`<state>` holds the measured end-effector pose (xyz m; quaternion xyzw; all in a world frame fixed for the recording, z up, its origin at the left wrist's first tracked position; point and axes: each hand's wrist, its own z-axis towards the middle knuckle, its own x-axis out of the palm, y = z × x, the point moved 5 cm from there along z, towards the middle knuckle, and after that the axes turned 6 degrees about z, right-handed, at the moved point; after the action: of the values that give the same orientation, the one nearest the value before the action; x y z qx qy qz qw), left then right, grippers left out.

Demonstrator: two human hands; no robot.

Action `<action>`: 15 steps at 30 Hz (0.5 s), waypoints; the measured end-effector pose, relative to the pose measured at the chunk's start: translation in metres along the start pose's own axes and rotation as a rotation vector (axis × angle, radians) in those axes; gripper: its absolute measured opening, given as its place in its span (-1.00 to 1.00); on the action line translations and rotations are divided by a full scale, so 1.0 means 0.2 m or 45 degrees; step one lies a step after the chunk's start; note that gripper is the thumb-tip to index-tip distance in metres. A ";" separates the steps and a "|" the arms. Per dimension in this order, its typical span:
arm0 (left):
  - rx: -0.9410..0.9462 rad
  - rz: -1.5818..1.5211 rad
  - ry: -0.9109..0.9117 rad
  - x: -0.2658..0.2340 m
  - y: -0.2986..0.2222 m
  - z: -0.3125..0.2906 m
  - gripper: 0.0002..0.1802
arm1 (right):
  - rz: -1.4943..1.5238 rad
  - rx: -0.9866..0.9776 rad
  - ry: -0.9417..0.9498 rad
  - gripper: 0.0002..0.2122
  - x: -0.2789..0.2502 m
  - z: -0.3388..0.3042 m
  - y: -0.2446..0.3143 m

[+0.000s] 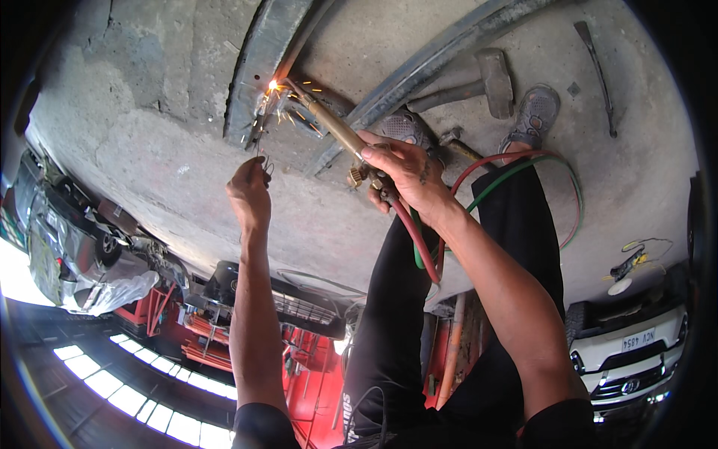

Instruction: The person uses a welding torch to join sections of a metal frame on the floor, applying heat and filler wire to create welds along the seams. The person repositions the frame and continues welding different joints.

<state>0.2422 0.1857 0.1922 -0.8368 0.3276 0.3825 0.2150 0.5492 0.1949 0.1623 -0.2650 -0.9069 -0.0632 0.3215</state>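
My right hand [410, 170] is wrapped around the brass gas torch [336, 129], near its valve knobs. Red [407, 224] and green hoses [516, 170] run back from the torch and loop over my leg. At the torch tip, a bright glow and flying sparks sit on the edge of a grey metal channel [254, 78] lying on the concrete. Lower left of the glow, my left hand [249, 193] pinches a thin wire [259, 142], whose upper end points toward the bright spot. The wire's far end is lost in the sparks.
Another long metal channel [434, 63] crosses the floor near my shoes. A sledgehammer [493, 84] and a dark metal bar [596, 78] lie beyond it. A yellow corded tool [628, 263] rests at right, near a white vehicle [632, 355]. Covered car parts [90, 262] stand far left.
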 end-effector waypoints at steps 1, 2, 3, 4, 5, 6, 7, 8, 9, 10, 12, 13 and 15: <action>-0.001 0.008 -0.002 0.00 0.00 0.00 -0.75 | -0.006 -0.001 -0.004 -0.48 0.00 0.00 0.00; -0.002 0.015 -0.003 0.00 0.00 0.00 -0.75 | -0.011 -0.003 -0.008 -0.48 0.01 0.00 0.01; 0.001 0.018 -0.006 0.00 0.00 0.00 -0.75 | -0.017 -0.004 -0.013 -0.48 0.01 -0.01 0.01; 0.004 0.022 -0.008 0.00 0.00 -0.01 -0.75 | -0.019 -0.004 -0.010 -0.48 0.01 -0.01 0.01; 0.006 0.025 -0.009 0.00 -0.01 -0.01 -0.75 | -0.020 -0.004 -0.006 -0.48 0.01 0.00 0.00; 0.003 0.028 -0.005 0.00 -0.01 -0.01 -0.75 | -0.022 -0.003 -0.003 -0.48 0.01 0.00 0.00; 0.000 0.030 -0.002 0.00 -0.01 -0.01 -0.75 | -0.017 -0.001 -0.005 -0.48 0.00 0.00 0.00; -0.003 0.033 0.001 0.00 -0.01 -0.01 -0.75 | -0.012 0.001 -0.006 -0.48 0.00 0.00 0.00; -0.001 0.026 0.004 0.00 0.00 -0.01 -0.75 | -0.007 0.002 -0.008 -0.47 0.00 0.00 0.00; 0.000 0.019 0.007 0.00 0.01 -0.01 -0.75 | -0.003 0.006 -0.008 -0.47 0.00 0.00 0.00; 0.002 0.005 0.009 0.01 0.02 0.00 -0.75 | 0.005 0.014 -0.007 -0.46 0.00 0.00 0.00; 0.002 -0.002 0.010 0.01 0.02 0.00 -0.75 | -0.002 0.008 0.001 -0.46 0.00 0.00 0.00; 0.001 -0.012 0.009 0.01 0.03 0.00 -0.75 | -0.016 -0.004 0.017 -0.45 0.00 0.00 -0.01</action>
<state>0.2400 0.1810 0.1907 -0.8396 0.3246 0.3784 0.2158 0.5486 0.1940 0.1624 -0.2595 -0.9062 -0.0684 0.3268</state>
